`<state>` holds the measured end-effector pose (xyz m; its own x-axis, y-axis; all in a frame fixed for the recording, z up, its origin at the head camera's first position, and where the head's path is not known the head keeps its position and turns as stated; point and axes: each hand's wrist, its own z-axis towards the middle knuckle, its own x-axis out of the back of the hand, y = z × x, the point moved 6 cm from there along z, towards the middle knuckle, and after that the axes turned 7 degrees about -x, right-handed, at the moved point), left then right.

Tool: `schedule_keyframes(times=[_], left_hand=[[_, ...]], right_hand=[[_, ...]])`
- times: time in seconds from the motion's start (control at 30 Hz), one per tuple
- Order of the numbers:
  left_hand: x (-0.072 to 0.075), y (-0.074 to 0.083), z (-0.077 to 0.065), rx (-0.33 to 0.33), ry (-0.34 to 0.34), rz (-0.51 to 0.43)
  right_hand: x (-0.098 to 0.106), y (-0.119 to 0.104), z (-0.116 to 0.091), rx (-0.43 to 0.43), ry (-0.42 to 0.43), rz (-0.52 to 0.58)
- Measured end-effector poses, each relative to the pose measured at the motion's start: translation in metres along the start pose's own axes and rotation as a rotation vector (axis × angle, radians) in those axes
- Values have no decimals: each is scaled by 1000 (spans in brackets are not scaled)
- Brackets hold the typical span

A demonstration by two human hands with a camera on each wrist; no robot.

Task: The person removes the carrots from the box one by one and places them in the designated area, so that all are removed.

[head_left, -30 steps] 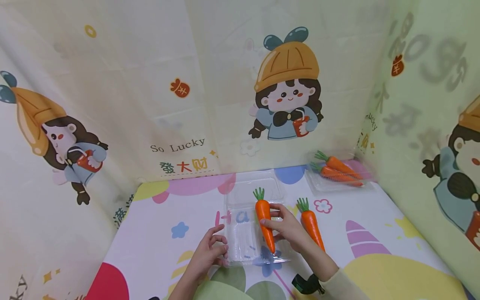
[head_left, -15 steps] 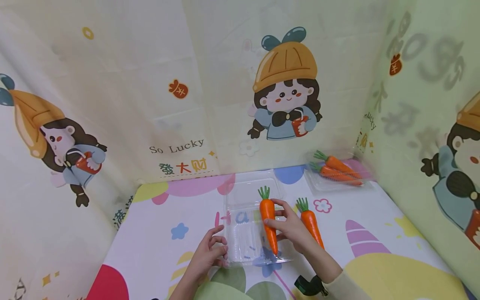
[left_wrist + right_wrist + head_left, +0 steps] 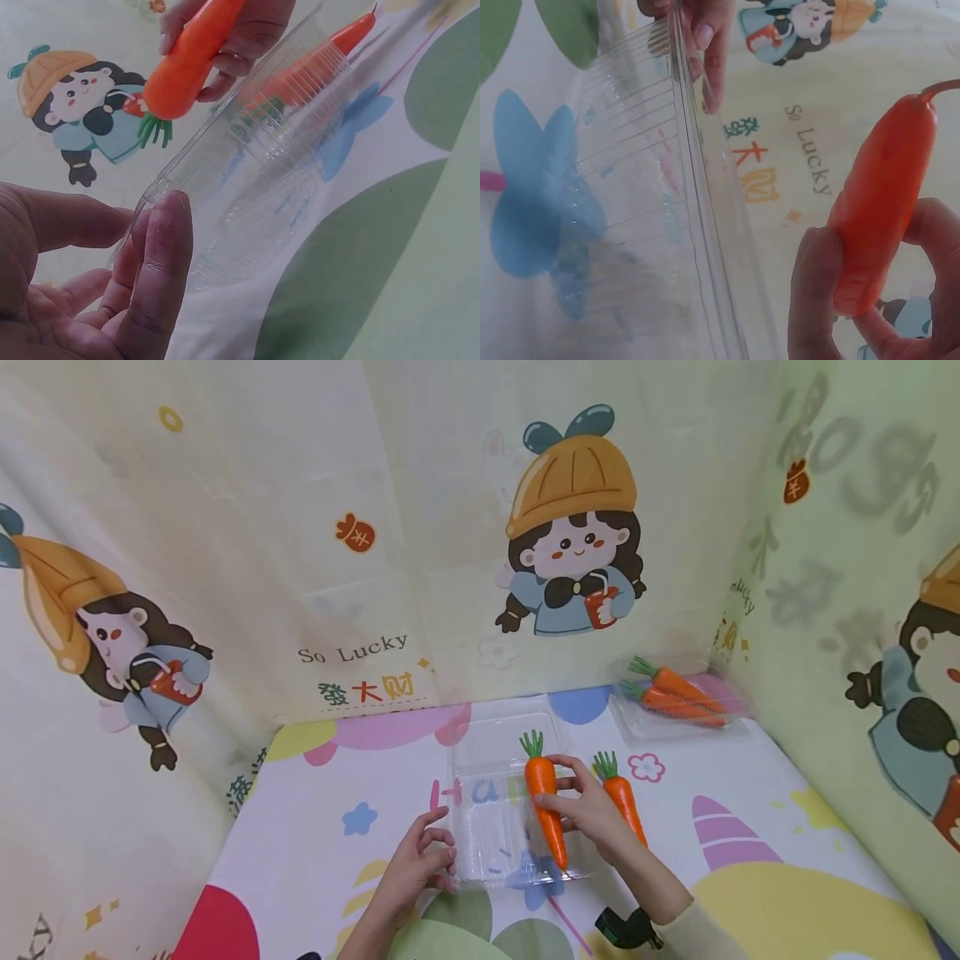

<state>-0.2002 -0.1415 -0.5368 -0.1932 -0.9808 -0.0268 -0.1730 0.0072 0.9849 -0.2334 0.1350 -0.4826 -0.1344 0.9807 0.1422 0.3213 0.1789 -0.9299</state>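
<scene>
My right hand [image 3: 588, 806] holds an orange toy carrot [image 3: 546, 810] with green leaves up, above the right part of an open clear plastic clamshell box [image 3: 480, 852]. In the right wrist view, the thumb and fingers grip the carrot [image 3: 885, 202] on both sides, its thin tip pointing up. At the box's left rim is my left hand [image 3: 420, 864]; the left wrist view shows its thumb and fingers [image 3: 161, 262] pinching the rim. A second carrot [image 3: 621, 793] lies on the table just right of the box, partly hidden behind my right forearm.
Another clear box [image 3: 633, 718] with two carrots [image 3: 678, 697] stands at the back right corner. A printed cloth [image 3: 300, 793] covers the table, and patterned curtains [image 3: 435, 527] close in the back and sides. A black strap device [image 3: 626, 928] sits at my right wrist.
My right hand has shifted a little to the right with the carrot in it, over the box's right side. The left hand stays at the box's left rim.
</scene>
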Motion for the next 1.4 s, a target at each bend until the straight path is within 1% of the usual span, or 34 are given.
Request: schedule_keyframes(times=[0.17, 0.37, 0.5, 0.73, 0.9, 1.0, 1.23, 1.4], left_hand=[[0, 1, 1, 3, 2, 4], [0, 1, 0, 2, 2, 8], [0, 1, 1, -2, -1, 12], [0, 2, 0, 0, 3, 6], [0, 2, 0, -1, 5, -8], [-1, 2, -1, -7, 1, -17], [-1, 3, -1, -6, -2, -16], [0, 3, -1, -4, -4, -21]], right_hand=[[5, 1, -1, -6, 21, -6], [13, 4, -2, -10, 44, 11], [19, 6, -3, -15, 64, -1], [29, 6, -7, 5, 92, -21], [42, 9, -9, -10, 131, -83], [51, 11, -10, -4, 151, -129], [71, 19, -13, -31, 174, -142], [86, 23, -14, -19, 203, -176]])
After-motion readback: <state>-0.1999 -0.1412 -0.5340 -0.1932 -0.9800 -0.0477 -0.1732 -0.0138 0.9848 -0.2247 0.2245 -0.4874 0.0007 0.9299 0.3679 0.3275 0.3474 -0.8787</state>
